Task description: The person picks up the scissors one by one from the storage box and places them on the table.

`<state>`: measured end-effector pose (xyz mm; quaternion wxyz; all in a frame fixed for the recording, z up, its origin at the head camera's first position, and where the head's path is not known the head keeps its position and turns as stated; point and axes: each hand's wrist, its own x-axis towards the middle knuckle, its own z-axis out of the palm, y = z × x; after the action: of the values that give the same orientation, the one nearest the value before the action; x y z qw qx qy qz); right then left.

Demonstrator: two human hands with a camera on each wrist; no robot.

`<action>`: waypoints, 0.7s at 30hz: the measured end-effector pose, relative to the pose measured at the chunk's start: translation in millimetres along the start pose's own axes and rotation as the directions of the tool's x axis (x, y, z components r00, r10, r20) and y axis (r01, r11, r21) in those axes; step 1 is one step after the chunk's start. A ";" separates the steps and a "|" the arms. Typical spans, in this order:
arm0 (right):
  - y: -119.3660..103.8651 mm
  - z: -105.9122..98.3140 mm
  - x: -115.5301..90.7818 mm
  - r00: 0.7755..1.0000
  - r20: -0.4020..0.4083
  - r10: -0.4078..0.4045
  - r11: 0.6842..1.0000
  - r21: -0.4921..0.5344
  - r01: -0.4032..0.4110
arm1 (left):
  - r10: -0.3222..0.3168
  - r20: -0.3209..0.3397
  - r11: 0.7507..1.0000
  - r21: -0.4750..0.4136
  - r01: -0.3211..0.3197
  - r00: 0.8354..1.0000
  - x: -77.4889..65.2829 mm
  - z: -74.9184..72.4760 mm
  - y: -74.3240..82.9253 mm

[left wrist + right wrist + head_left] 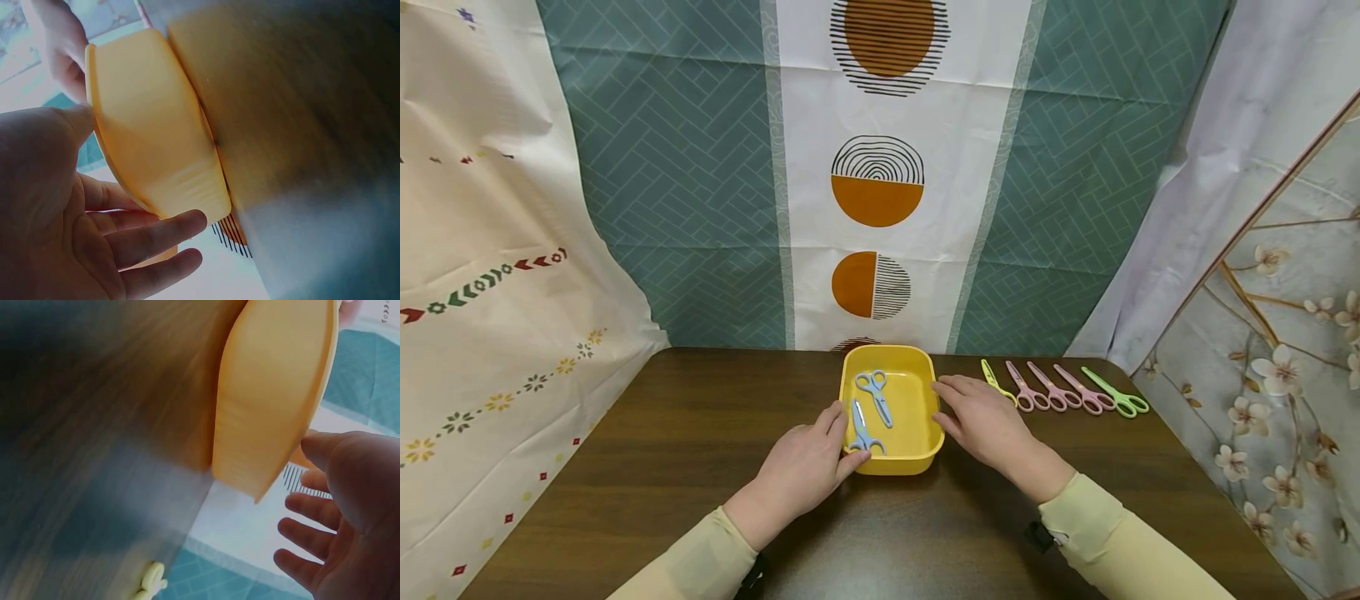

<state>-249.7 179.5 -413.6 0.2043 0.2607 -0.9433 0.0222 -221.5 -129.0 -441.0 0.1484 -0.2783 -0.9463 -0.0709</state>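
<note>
A shallow yellow bin (pixel 912 464) stands on the table, holding two pairs of light-blue scissors: one pair (pixel 880 404) has its handles toward the back, the other (pixel 860 425) toward the front. My left hand (pixel 801 467) holds the bin's front left corner, thumb over the rim and fingers along the left side. At the right side, my right hand (pixel 988 421) has its fingertips against the rim, fingers spread and fairly straight. The right wrist view shows this hand's (pixel 350 500) thumb at the rim and its other fingers apart from the wall.
Right of the bin lies a row of scissors: a yellow pair (pixel 988 372), several pink pairs (pixel 1052 392) and a green pair (pixel 1120 398). The right forearm reaches in just in front of them. A patterned curtain (pixel 700 208) hangs behind the brown table (pixel 715 417).
</note>
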 end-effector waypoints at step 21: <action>-27.4 -0.8 16.1 0.978 0.094 -0.188 0.975 0.137 0.174 | 0.006 -0.010 1.000 0.011 -0.006 1.000 0.0 0.1 0.3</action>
<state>-248.2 148.2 -408.2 0.1379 0.3590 -0.9218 0.0499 -221.3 -128.8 -441.1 0.1549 -0.2802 -0.9450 -0.0669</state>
